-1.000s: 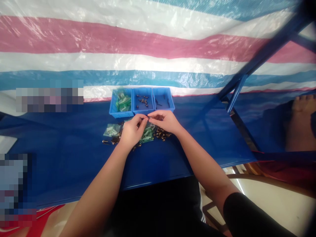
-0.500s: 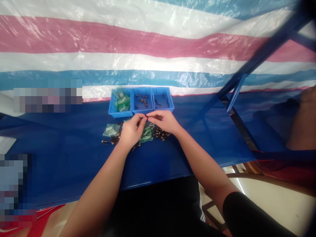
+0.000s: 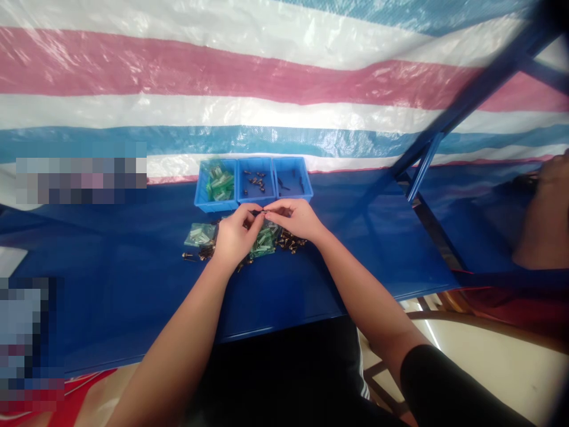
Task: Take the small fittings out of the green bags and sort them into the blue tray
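My left hand (image 3: 236,231) and my right hand (image 3: 297,218) meet fingertip to fingertip above the table, just in front of the bins. Between them is a small dark screw-like part (image 3: 262,212), pinched from both sides and mostly covered by the fingers. Beneath and around the hands lie loose brass-and-dark screws (image 3: 290,242) and green-tinted clear bags of pale pieces (image 3: 265,240). Another such bag (image 3: 201,235) rests left of my left hand, with a single screw (image 3: 189,257) below it.
Three joined blue bins stand behind my hands: the left bin (image 3: 216,207) holds green bags, the middle bin (image 3: 256,199) several small screws, the right bin (image 3: 297,195) thin dark parts. A blue metal frame (image 3: 448,118) rises at right. Another person's arm (image 3: 544,219) shows far right.
The fingertips have shifted slightly, and more of the small dark part shows between them. The other person's arm at far right has moved a little. The bins and loose parts stay put.
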A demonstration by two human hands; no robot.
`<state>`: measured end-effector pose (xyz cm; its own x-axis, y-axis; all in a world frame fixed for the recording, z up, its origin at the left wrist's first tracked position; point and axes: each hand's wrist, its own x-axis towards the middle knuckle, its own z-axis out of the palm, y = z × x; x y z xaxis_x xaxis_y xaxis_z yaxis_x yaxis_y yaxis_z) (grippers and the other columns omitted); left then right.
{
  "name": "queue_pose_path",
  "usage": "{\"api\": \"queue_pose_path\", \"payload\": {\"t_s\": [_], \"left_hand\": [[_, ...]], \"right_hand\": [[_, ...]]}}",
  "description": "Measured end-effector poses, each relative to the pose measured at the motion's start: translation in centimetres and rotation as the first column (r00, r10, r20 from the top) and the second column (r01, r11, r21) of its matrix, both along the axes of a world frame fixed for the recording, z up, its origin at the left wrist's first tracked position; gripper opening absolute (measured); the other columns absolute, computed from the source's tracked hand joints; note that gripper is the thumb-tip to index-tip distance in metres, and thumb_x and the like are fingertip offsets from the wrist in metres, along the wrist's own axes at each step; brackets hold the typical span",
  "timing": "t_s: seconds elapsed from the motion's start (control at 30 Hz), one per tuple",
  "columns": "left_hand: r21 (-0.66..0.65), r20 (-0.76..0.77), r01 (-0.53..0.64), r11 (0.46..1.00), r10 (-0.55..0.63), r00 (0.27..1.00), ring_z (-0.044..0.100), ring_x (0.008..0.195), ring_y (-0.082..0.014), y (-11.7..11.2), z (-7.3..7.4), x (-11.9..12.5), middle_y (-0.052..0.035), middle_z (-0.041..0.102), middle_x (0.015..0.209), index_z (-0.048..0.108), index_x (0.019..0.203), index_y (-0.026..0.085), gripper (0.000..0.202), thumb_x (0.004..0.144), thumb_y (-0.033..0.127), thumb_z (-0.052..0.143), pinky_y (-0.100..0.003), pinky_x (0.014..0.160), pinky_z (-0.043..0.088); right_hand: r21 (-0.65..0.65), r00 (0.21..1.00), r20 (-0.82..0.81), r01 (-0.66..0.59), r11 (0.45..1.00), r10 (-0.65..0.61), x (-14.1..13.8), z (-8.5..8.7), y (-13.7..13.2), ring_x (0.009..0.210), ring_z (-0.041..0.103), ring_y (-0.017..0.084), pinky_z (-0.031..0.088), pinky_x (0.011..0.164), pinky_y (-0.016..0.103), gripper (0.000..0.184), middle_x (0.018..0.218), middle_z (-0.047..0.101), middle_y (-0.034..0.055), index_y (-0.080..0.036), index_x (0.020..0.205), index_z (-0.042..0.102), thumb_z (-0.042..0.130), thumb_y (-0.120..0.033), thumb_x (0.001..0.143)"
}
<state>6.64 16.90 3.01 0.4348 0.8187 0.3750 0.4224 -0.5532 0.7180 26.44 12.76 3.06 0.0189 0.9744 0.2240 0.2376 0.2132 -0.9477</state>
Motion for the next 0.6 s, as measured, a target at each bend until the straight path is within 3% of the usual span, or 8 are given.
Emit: {"api": "queue_pose_path", "payload": {"t_s": [0.33, 0.6], "left_hand": [[-0.02, -0.038, 0.011, 1.0, -0.011, 0.999, 0.06, 0.06, -0.0135, 0.35, -0.21, -0.15, 0.0016, 0.068, 0.07, 0.072, 0.111, 0.021, 0.03, 0.102, 0.046, 0.058, -0.025, 0.065, 0.045], [-0.029, -0.054, 0.031, 0.999, -0.032, 0.998, 0.063, 0.061, -0.014, 0.29, -0.03, -0.04, 0.0015, 0.068, 0.069, 0.07, 0.107, 0.02, 0.03, 0.105, 0.045, 0.053, -0.025, 0.065, 0.046]], "right_hand": [[0.013, 0.998, -0.058, 0.011, 1.0, -0.011, -0.08, -0.38, 0.12, 0.082, 0.072, 0.017, 0.06, 0.078, 0.032, 0.033, 0.097, 0.081, 0.0059, -0.019, 0.111, 0.079, 0.079, -0.037, 0.085], [0.009, 0.999, -0.034, 0.007, 1.0, -0.007, 0.03, -0.27, 0.1, 0.084, 0.074, 0.018, 0.06, 0.079, 0.033, 0.028, 0.099, 0.082, 0.0071, -0.018, 0.108, 0.079, 0.077, -0.035, 0.085]]}}
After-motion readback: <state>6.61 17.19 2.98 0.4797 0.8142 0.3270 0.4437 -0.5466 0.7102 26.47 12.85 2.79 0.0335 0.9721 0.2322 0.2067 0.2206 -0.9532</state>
